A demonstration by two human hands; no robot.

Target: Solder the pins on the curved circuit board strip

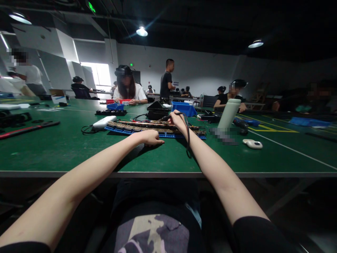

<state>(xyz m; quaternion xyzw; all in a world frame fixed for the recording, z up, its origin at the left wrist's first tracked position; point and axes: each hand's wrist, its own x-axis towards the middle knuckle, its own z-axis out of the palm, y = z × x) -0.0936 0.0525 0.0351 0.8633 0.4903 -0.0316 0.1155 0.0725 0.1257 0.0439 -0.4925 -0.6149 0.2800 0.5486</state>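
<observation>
A long, slightly curved bundle of strips (pixel 123 127) lies across the green table, copper-coloured on top with a blue base along its front. My right hand (pixel 177 119) is closed round the dark handle of a soldering iron (pixel 165 118), above the back of the strips. Its black cord (pixel 188 135) loops over my right wrist and hangs down. Against the front of the blue base rests my left hand (pixel 151 137), fingers curled under and one digit pointing right. Whatever it may hold is hidden.
Behind the strips are a black holder-like object (pixel 157 111) and a blue bin (pixel 183 109). A white device (pixel 104 122) with a cable lies left. Rightward stand a pale green bottle (pixel 228 115) and a small white case (pixel 252 144). A person (pixel 129 93) sits opposite.
</observation>
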